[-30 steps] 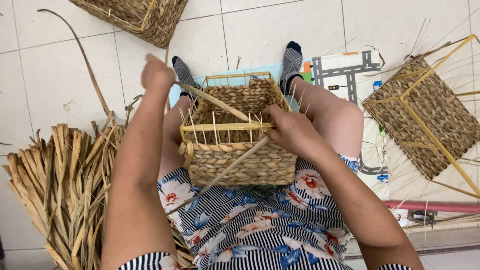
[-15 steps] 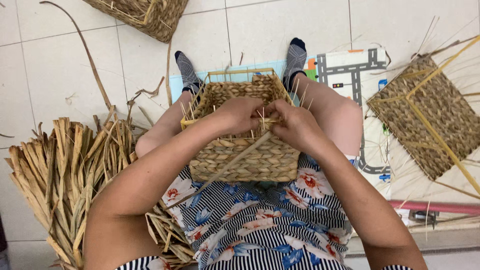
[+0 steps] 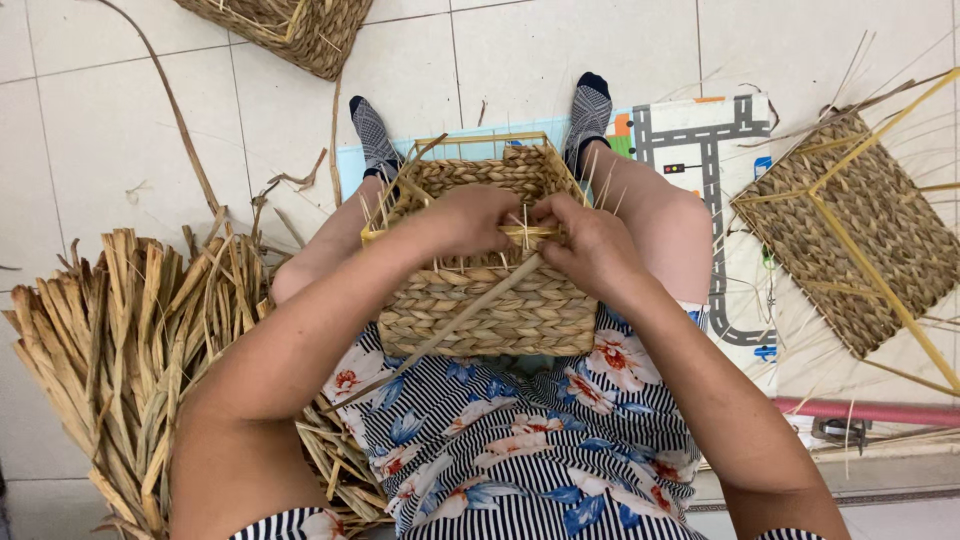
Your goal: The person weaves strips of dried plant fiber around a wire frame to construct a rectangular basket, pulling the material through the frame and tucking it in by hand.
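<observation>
A half-woven straw basket (image 3: 490,300) on a yellow wire frame rests between my knees on my lap. My left hand (image 3: 470,218) and my right hand (image 3: 585,240) meet at its near top rim. Both pinch thin straw strands (image 3: 524,228) where they stick up by the frame bar. A long flat reed (image 3: 450,325) runs from the rim down across the basket's front towards my left thigh. The fingertips hide the exact spot of the weave.
A big bundle of dried reeds (image 3: 120,340) lies on the tiled floor at my left. A second woven basket (image 3: 290,25) sits at top left, a third woven basket on a yellow frame (image 3: 860,230) at right. A play mat (image 3: 700,140) lies under my feet.
My left hand, raised off to the left of the basket a second ago, came down to the rim and joined my right hand there. The basket stayed put.
</observation>
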